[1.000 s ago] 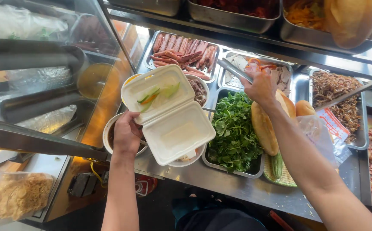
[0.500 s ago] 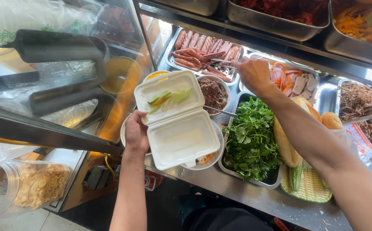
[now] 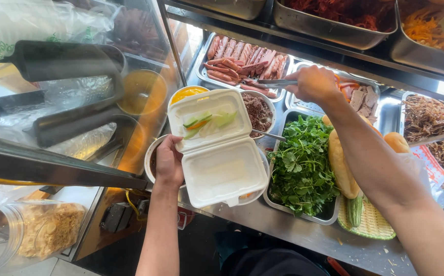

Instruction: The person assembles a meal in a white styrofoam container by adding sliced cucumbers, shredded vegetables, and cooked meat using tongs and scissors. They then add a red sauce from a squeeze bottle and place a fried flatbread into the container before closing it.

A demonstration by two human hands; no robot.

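My left hand (image 3: 168, 163) grips the left edge of an open white foam box (image 3: 222, 174). One half of the box holds a few slices of cucumber and carrot (image 3: 206, 121); the other half is bare. My right hand (image 3: 314, 84) is shut on metal tongs (image 3: 275, 83), whose tips reach over a steel tray of sausages and sliced meat (image 3: 245, 60) at the back of the counter.
Under the box sit bowls of minced meat (image 3: 258, 110) and yellow sauce (image 3: 187, 93). A tray of green herbs (image 3: 301, 163), bread rolls (image 3: 340, 163), cucumbers on a woven mat (image 3: 357, 214), shredded meat trays (image 3: 428, 120) and a glass case (image 3: 68, 102) surround them.
My right hand has moved left with the tongs from the sliced-meat tray toward the sausage tray. The view has tilted down and closer; the box stays in my left hand.
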